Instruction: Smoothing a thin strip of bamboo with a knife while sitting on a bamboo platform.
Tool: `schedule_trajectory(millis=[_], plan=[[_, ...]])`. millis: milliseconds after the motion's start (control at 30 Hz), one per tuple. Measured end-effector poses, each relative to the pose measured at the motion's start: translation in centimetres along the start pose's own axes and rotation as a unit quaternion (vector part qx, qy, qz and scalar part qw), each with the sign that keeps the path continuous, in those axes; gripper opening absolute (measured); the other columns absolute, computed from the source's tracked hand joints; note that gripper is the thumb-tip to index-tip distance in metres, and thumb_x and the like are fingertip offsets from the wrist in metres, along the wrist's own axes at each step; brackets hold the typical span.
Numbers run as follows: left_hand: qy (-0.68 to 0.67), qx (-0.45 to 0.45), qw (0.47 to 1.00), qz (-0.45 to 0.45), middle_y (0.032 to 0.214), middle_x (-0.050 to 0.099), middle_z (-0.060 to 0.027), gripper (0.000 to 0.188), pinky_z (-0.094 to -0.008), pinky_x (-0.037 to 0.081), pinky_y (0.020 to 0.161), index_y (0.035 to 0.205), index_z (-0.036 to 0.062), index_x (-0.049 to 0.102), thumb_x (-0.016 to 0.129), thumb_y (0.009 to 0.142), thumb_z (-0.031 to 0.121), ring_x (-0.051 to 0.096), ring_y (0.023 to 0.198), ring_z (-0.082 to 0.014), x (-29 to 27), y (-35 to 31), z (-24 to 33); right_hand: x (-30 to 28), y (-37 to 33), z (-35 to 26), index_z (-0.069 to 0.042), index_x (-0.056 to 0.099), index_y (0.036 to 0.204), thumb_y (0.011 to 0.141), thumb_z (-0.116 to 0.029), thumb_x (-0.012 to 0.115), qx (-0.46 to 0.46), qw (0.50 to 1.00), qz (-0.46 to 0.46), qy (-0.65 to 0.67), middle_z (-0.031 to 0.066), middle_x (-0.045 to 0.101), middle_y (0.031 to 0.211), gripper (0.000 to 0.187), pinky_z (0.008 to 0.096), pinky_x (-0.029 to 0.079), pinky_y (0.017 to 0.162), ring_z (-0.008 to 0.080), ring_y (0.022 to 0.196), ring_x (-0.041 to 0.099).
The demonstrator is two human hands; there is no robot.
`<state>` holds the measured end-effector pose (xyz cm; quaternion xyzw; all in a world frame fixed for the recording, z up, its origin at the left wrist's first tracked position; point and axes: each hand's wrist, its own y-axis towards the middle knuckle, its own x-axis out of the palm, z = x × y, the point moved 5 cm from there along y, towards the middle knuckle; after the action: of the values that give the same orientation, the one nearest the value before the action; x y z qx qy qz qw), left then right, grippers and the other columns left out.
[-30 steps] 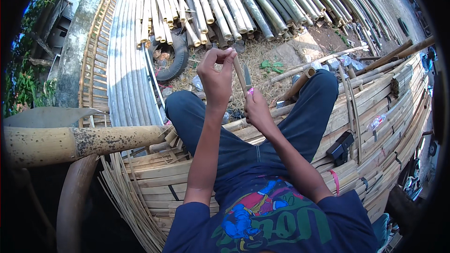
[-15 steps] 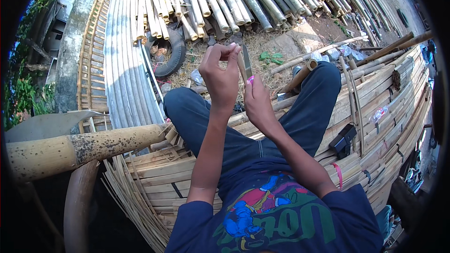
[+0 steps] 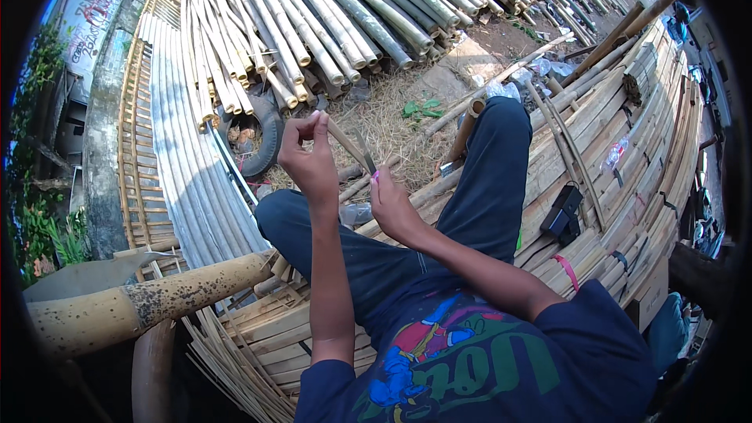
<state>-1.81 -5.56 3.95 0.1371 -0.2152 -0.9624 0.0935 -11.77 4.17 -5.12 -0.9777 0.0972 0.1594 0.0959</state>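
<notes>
My left hand (image 3: 310,163) is raised in front of my lap, thumb and fingers pinched on the upper end of a thin bamboo strip (image 3: 343,139). The strip slants down toward my right hand (image 3: 395,208), which is closed around the handle of a knife (image 3: 367,158). A bit of pink shows at the handle; the rest is covered by my fingers. The narrow blade points up and away, beside the strip. Its lower part lies close to the strip's lower end, and I cannot tell whether they touch.
Split bamboo slats (image 3: 603,153) lie in bundles under and beside me. A thick bamboo pole (image 3: 196,290) juts in from the left. Ahead are stacked bamboo poles (image 3: 313,16), an old tyre (image 3: 270,135) and corrugated sheeting (image 3: 184,141). A black device (image 3: 562,213) rests on the slats at right.
The view has shifted, and both hands now appear lower and further left. Strip and blade tips have spread apart, with a wider angle between them. Both hands keep their hold.
</notes>
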Motion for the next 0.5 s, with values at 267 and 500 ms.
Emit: schedule_trajectory(millis=[267,500], plan=[[0.009,0.021,1.000,0.020,0.071,0.062,-0.0055,0.013,-0.0251,0.044,0.063,0.081,-0.0030,0.062,0.069,0.084,0.007,0.052,0.063,-0.0090,0.0,0.2,-0.2,-1.3,2.1,-4.5,0.004,0.039,0.098,0.098,-0.019,0.037,-0.020,0.999,-0.008,0.034,0.0313,0.055,0.071,0.023,0.0555,0.041,0.063,0.0505,0.071,0.056],[-0.004,0.032,0.999,-0.018,0.070,0.062,-0.0054,0.013,-0.0258,0.044,0.063,0.081,-0.0032,0.061,0.070,0.082,0.006,0.052,0.062,-0.0097,0.8,0.3,0.4,-0.4,0.4,2.0,0.003,0.041,0.097,0.098,-0.019,0.037,0.005,1.000,0.014,0.007,0.0314,0.055,0.073,0.022,0.0553,0.042,0.065,0.0492,0.072,0.056]])
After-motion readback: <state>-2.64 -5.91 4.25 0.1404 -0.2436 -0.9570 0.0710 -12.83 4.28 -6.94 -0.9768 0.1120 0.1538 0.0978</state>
